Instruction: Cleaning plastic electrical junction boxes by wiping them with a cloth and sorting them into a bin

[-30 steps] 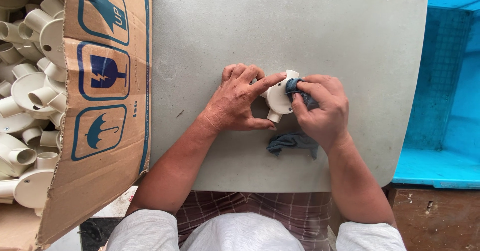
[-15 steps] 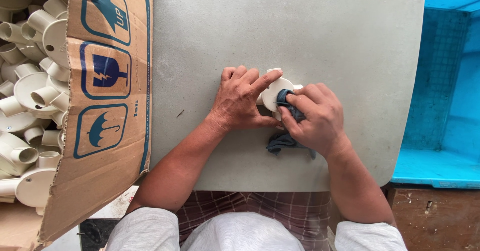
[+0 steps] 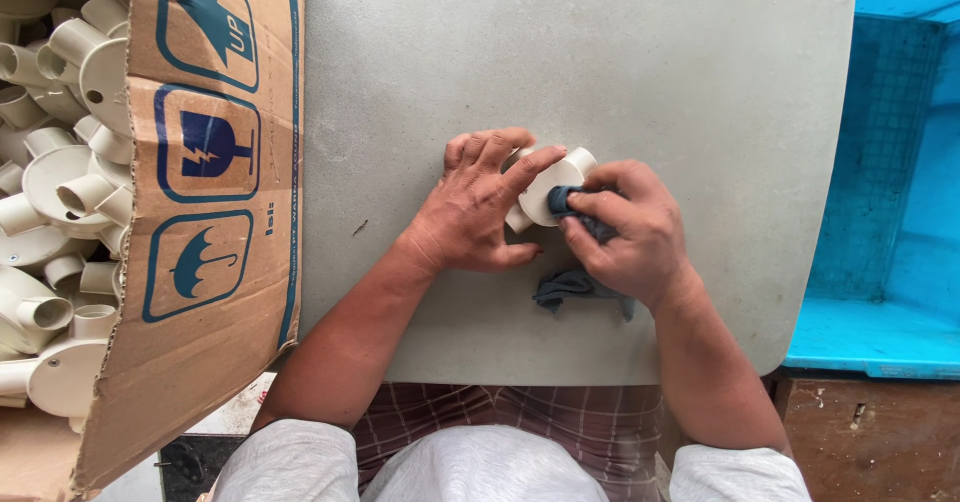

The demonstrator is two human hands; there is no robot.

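Together both hands meet on a cream plastic pipe fitting [image 3: 545, 194], round-bodied with short stub outlets. Left hand [image 3: 478, 212] cups it, fingers curled over, index stretched across its top. Right hand [image 3: 628, 232] pinches a dark grey cloth [image 3: 578, 284] against the fitting's face; the cloth's crumpled tail trails under the palm onto the speckled grey table [image 3: 620, 52]. Left of the left hand, a cardboard box [image 3: 200, 212] holds more fittings [image 3: 60, 182], partly cut off.

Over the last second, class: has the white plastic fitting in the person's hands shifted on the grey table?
Barely. Against the cardboard box flap, the fitting has only edged slightly up the table, held by the left hand while the right hand rubs it with the dark cloth.
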